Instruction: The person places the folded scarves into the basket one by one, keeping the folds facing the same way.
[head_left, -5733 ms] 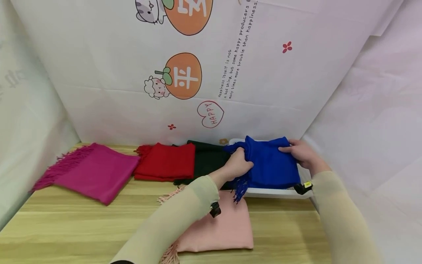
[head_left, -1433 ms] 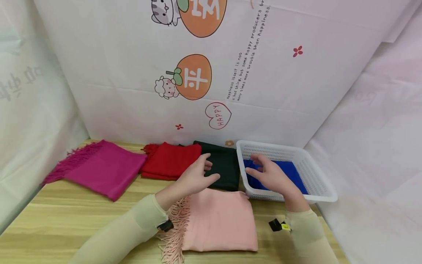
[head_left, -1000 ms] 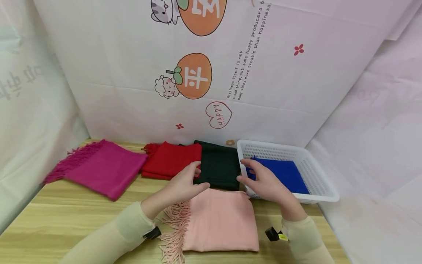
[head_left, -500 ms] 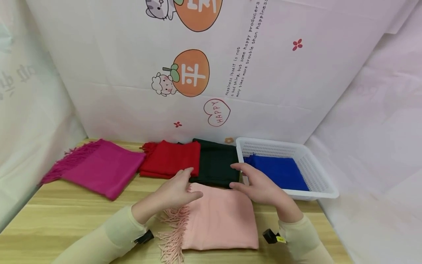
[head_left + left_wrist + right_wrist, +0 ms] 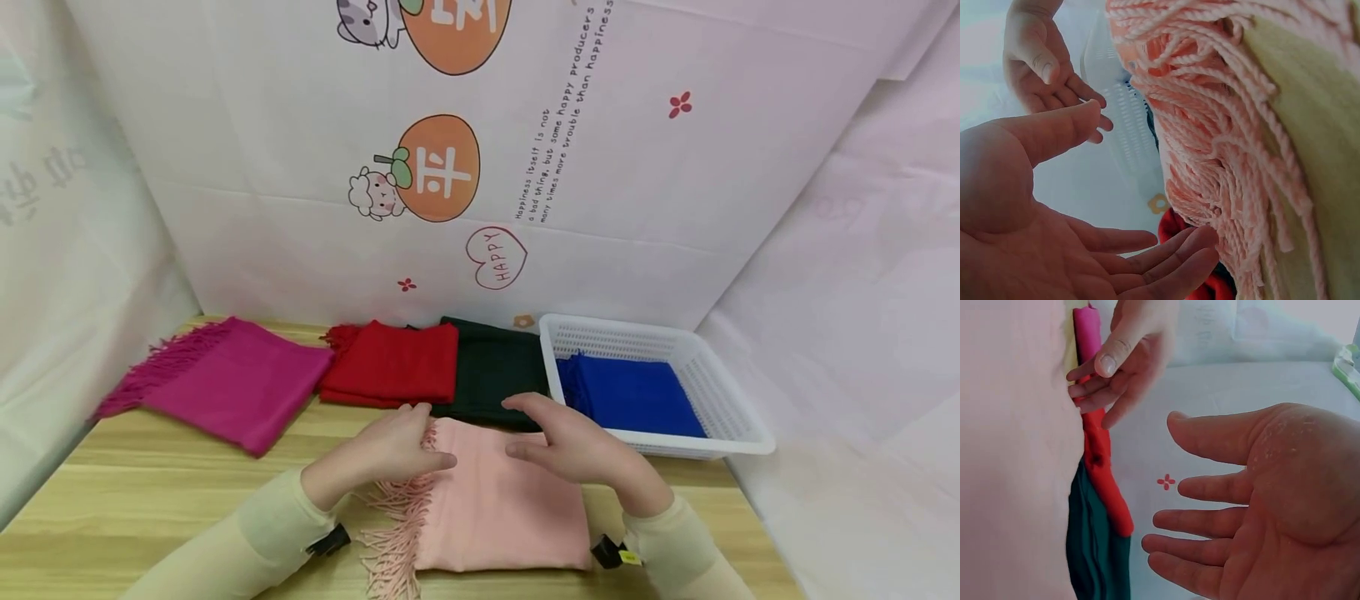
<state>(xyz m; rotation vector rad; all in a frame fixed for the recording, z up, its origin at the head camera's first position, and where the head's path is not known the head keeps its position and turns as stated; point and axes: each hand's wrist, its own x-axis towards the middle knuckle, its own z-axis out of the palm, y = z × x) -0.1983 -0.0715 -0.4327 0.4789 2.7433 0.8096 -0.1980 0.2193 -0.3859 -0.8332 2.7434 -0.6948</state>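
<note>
Clock read from the pink scarf (image 5: 502, 525), folded on the table (image 5: 225, 508) front and centre, fringe (image 5: 397, 533) at 9. Magenta scarf (image 5: 240, 383), 10 o'clock. Left hand (image 5: 386, 450), 10, fingers relaxed, released, near the fringe; contact unclear. Red scarf (image 5: 397, 362), 11, overlapping green scarf (image 5: 502, 375), 12. Right hand (image 5: 573, 442), between 1 and 2, released, over the pink scarf. White basket (image 5: 723, 392), 2, blue scarf (image 5: 641, 396) folded inside.
</note>
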